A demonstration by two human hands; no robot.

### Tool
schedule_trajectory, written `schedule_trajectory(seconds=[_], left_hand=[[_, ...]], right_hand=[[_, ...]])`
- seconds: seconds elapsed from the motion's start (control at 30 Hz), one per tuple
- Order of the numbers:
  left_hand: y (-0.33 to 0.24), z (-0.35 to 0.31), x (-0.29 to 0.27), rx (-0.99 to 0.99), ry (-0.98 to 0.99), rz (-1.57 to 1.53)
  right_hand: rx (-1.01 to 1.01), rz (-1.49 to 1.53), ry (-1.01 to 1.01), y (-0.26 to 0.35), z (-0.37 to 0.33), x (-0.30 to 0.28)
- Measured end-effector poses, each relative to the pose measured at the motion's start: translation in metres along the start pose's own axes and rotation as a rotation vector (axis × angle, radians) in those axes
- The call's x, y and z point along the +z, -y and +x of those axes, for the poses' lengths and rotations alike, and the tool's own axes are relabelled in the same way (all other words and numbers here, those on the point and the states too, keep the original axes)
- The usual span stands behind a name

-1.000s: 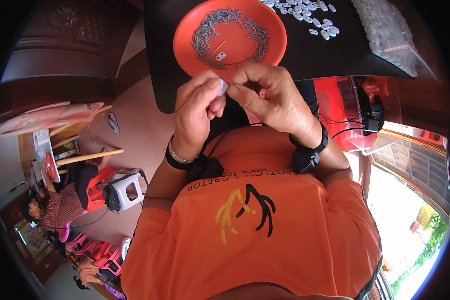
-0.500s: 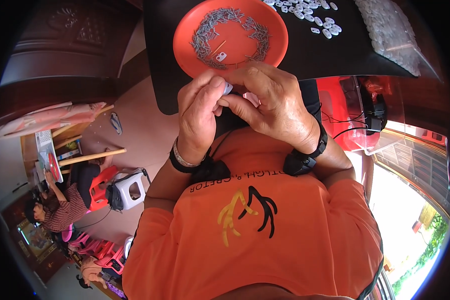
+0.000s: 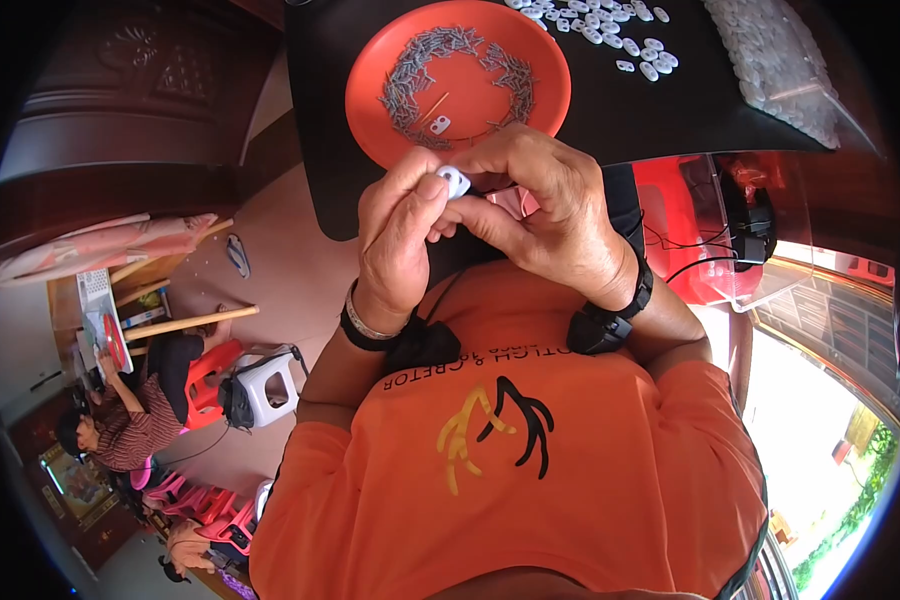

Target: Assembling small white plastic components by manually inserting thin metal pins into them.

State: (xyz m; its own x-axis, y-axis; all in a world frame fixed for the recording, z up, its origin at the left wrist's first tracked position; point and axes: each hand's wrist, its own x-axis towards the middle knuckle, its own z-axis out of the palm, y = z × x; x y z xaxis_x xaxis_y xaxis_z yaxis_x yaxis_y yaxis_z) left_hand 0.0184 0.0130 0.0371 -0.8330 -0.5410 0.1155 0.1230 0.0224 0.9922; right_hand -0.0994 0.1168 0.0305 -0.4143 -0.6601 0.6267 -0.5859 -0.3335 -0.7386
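A small white plastic piece with holes (image 3: 454, 181) is pinched between the thumb and fingers of my left hand (image 3: 395, 220). Close against its right side, the curled fingers and thumb of my right hand (image 3: 565, 215) are drawn together; whatever they hold is hidden. Both hands are over the near rim of an orange-red bowl (image 3: 558, 95). Inside the bowl, many small grey screws (image 3: 403, 88) form a loose ring. A second white piece (image 3: 440, 125) and a thin wooden stick (image 3: 434, 105) lie within that ring.
The bowl stands on a black table (image 3: 660, 115). Many loose white pieces (image 3: 610, 28) are scattered at the far right, near a clear bag of white pieces (image 3: 775, 70). Red plastic (image 3: 665, 205) and cables are to the right. A person (image 3: 135, 430) sits at the left.
The white piece in my left hand has turned, so its face with the holes now shows more. Both hands have stayed in nearly the same place.
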Motion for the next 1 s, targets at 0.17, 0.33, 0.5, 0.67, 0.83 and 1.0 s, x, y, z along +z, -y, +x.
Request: schedule_trajectory(seconds=[0.17,0.33,0.5,0.67,0.83,1.0], left_hand=[[-0.003,0.001,-0.011,-0.074,0.094,0.102],[-0.001,0.001,-0.014,-0.097,0.095,0.016],[-0.004,0.003,-0.011,-0.052,0.066,0.046],[-0.003,0.002,-0.011,-0.062,0.073,0.059],[-0.001,-0.001,-0.01,-0.074,0.023,-0.006],[-0.004,-0.002,-0.005,-0.084,-0.002,0.034]], right_hand=[[0.077,0.122,0.115,-0.002,0.0,-0.007],[0.102,0.176,0.136,-0.001,0.001,-0.007],[0.18,0.175,0.138,0.003,0.0,-0.003],[0.122,0.169,0.121,-0.003,-0.002,-0.001],[0.074,0.15,0.101,-0.006,-0.003,0.0],[0.031,0.141,0.112,-0.007,-0.004,-0.001]])
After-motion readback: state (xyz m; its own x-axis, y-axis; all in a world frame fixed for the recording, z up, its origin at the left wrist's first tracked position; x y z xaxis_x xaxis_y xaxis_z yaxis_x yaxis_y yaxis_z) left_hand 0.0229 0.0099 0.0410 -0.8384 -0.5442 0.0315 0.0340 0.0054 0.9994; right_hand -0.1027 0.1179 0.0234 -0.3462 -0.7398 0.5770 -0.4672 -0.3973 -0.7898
